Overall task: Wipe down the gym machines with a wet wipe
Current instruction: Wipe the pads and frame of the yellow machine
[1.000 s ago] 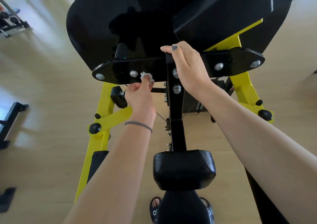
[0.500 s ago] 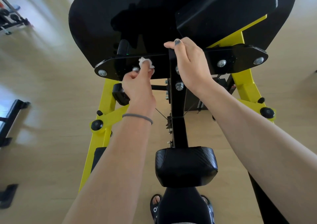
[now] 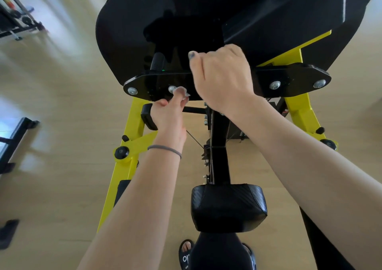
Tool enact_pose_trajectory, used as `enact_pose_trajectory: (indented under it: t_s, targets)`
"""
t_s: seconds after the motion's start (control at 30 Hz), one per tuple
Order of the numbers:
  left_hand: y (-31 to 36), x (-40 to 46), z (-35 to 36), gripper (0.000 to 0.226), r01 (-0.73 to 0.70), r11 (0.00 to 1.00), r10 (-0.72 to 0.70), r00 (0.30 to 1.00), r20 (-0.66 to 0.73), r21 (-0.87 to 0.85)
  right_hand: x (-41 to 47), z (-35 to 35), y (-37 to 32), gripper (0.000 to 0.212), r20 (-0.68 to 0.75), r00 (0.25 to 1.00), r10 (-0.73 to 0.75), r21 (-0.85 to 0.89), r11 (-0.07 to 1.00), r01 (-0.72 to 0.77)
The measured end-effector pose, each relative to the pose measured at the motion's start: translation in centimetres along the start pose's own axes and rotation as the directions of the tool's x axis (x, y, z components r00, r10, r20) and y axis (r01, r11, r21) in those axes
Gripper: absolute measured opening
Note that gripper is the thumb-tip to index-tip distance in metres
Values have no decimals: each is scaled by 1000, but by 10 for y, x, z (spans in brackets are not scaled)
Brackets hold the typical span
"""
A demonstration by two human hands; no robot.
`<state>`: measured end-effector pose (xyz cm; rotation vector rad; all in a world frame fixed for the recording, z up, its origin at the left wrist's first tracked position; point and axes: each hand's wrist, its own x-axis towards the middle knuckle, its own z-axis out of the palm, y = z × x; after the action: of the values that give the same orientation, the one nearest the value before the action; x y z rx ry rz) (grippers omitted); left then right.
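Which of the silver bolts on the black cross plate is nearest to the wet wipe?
The second bolt from the left end. The wet wipe pinched in the left hand sits right beside it, while the other three bolts lie clearly apart from it.

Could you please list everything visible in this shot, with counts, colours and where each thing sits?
wet wipe: one, white, crumpled, pressed on the plate beside a bolt
cross plate: one, glossy black, silver bolts, centre
shroud: one, black, above the plate
frame legs: two, yellow, below the plate
pad: one, black, bottom centre
other equipment: black, far left
floor: tan wood
sandals: black, bottom
hair tie: grey, left wrist
left hand: pinches the wipe
right hand: grips the plate's middle
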<state>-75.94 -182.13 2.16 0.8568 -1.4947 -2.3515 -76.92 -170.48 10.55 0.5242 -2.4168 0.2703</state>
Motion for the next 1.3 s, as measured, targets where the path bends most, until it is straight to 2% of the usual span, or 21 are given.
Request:
enact_pose_trajectory:
  t_s: [0.07, 0.13, 0.17, 0.2, 0.27, 0.3, 0.4, 0.47, 0.57, 0.63, 0.83, 0.9, 1.03, 1.1, 1.2, 1.3]
  targets:
    - [-5, 4, -7, 52, -38, 998, 40, 999, -35, 48, 3, 4, -6, 19, 57, 992, -115, -37, 992, 117]
    - [-3, 8, -18, 51, -57, 996, 60, 997, -53, 65, 2, 10, -9, 14, 131, 986, -106, -134, 983, 123]
    - [2, 10, -23, 48, -74, 995, 76, 996, -40, 64, 0, 12, -10, 13, 120, 986, -115, -151, 980, 133]
    - [9, 12, -25, 44, -96, 993, 98, 995, -23, 70, -1, 14, -10, 19, 107, 988, -111, -144, 981, 126]
    - [26, 15, -25, 40, -159, 980, 160, 987, 0, 117, -1, 24, -9, 45, 92, 993, -77, -153, 984, 90]
    - [32, 15, -24, 40, -196, 970, 197, 980, 9, 142, -1, 25, -11, 49, 95, 994, -63, -145, 987, 76]
    - [32, 13, -20, 42, -253, 945, 259, 966, -2, 206, 1, 27, -14, 50, 15, 999, -30, -175, 984, 32]
    - [24, 14, -21, 39, -224, 951, 235, 971, -32, 212, -1, 29, -14, 50, 47, 998, -38, -195, 980, 46]
    - [13, 20, -35, 27, -133, 986, 143, 984, -106, 102, -1, 30, -11, 48, 12, 998, -67, -172, 983, 68]
    - [12, 24, -44, 22, -121, 992, 127, 978, -163, 46, -2, 31, -11, 46, -22, 997, -73, -175, 982, 68]
    - [27, 16, -37, 16, -251, 961, 264, 956, -126, 113, -2, 35, -11, 49, 11, 998, -55, -204, 977, 57]
    - [26, 17, -38, 17, -210, 974, 220, 964, -147, 83, -4, 37, -11, 50, 16, 998, -57, -203, 977, 59]
    - [19, 24, -46, 18, 7, 996, -23, 982, -186, -85, -3, 38, -11, 56, 10, 999, -45, -196, 979, 46]
    - [20, 23, -45, 18, -28, 999, 23, 987, -160, -31, -4, 39, -11, 57, -16, 999, -39, -186, 982, 35]
    - [33, 17, -31, 26, -186, 981, 190, 979, -79, 55, -4, 41, -11, 59, -47, 999, -7, -167, 986, -1]
    - [39, 16, -25, 22, -255, 960, 265, 961, -78, 118, -3, 39, -12, 59, -44, 999, -9, -150, 989, 3]
